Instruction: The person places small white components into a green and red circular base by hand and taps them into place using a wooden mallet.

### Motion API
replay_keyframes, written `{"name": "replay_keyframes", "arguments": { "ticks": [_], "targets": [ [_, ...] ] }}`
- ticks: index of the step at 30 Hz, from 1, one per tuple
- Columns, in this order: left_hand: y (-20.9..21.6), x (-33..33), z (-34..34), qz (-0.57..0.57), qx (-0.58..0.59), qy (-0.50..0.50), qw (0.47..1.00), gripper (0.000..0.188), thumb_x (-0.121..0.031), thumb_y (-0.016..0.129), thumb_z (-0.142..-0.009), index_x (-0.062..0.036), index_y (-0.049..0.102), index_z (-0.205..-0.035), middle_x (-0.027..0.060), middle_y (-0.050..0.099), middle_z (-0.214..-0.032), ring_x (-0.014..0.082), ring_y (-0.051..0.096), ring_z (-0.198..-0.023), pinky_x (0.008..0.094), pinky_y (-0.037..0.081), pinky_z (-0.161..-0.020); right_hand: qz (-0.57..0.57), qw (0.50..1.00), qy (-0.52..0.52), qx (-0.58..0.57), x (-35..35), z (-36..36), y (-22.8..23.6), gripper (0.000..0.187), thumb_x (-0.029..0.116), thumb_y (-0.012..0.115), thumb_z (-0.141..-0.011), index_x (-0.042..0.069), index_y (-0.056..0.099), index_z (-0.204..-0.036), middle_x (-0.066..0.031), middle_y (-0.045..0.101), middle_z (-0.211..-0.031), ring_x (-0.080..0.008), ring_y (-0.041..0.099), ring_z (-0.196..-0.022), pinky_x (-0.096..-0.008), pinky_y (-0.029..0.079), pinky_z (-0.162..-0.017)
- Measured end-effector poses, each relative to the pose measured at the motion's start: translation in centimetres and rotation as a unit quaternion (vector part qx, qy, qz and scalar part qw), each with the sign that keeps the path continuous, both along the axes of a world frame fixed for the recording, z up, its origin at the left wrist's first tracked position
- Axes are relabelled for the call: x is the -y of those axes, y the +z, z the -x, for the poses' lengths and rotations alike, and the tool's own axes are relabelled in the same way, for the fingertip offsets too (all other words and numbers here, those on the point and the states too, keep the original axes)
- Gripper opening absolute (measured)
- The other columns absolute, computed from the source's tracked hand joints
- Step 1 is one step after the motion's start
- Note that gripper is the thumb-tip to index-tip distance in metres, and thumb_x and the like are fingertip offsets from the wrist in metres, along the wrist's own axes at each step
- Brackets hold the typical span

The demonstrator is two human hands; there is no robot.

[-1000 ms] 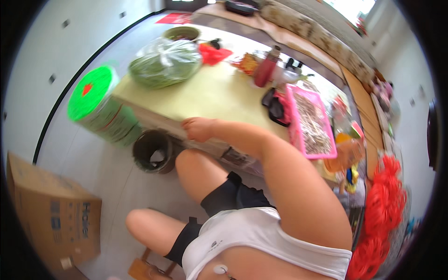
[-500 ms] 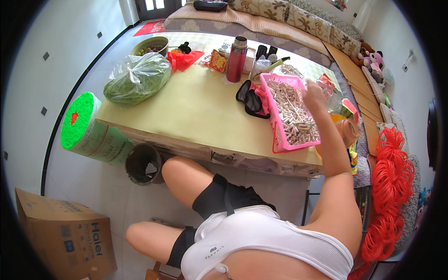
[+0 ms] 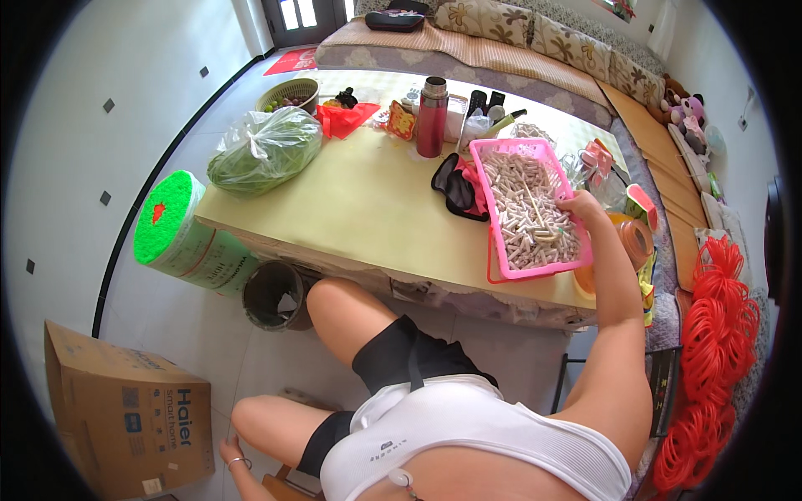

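A pink plastic basket (image 3: 484, 200) stands at the right side of the table, full of small whitish cylinder-shaped pieces (image 3: 530, 213). One thin pale stick lies on top of them. My right hand (image 3: 582, 205) grips the basket's right rim, thumb over the edge; its other fingers are mostly hidden. A red edge (image 3: 491, 259) shows along the basket's lower left side. Low at the left, beside my knee, is my left hand (image 3: 231, 449) with a bracelet at the wrist. Its fingers are too small and hidden to read.
Left of the basket lie a black eye mask (image 3: 458, 188) and a red thermos (image 3: 432, 117). A bag of greens (image 3: 263, 150) sits at the table's left. Around me are a bin (image 3: 271, 296), a cardboard box (image 3: 134, 409) and red coils (image 3: 714, 334). An orange jar (image 3: 632, 238) stands right of the basket.
My right hand has come down and nearer, from above the basket's right edge to a grip on its rim. My left hand has come into view at the lower left. The whole view has shifted slightly.
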State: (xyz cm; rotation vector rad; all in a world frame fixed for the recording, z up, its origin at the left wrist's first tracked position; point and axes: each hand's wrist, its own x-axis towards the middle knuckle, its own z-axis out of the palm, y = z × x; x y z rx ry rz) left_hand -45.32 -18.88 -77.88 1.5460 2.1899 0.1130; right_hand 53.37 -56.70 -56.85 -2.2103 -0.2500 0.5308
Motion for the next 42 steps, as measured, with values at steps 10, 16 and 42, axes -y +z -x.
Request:
{"name": "replay_keyframes", "arguments": {
  "ticks": [10,16,42],
  "targets": [
    [4.1,-2.2,-3.0,-0.266,0.206,0.033,0.941,0.054,-0.013,0.070,-0.086,0.0062,0.051,-0.133,0.0232,0.054,-0.136,0.0340,0.057,-0.121,0.0424,0.043,-0.104,-0.246,0.967,0.067,0.017,-3.4,6.6,9.8,0.018,0.016,0.072,-0.086,0.000,0.070,-0.094,-0.0011,0.066,-0.076,-0.0085,0.058,-0.059,-0.0248,0.043,-0.052],
    [17.0,4.6,-23.7,-0.183,0.438,-0.162,0.865,0.054,-0.004,0.064,-0.087,0.0005,0.047,-0.139,0.0180,0.055,-0.137,0.0293,0.054,-0.126,0.0412,0.039,-0.109,-0.258,0.948,0.176,-0.054,-12.9,15.5,10.6,0.019,0.021,0.072,-0.088,0.003,0.070,-0.093,0.0022,0.064,-0.075,-0.0059,0.052,-0.055,-0.0221,0.041,-0.049],
    [20.0,16.1,-22.6,-0.065,0.818,0.095,0.564,0.080,-0.020,0.064,-0.078,0.0030,0.031,-0.147,0.0153,0.046,-0.142,0.0273,0.047,-0.131,0.0397,0.037,-0.111,-0.337,0.417,0.761,0.365,-38.2,50.2,6.2,0.044,0.007,0.065,-0.077,0.012,0.067,-0.120,-0.0086,0.061,-0.096,-0.0278,0.058,-0.090,-0.0407,0.048,-0.079]
  ]
}}
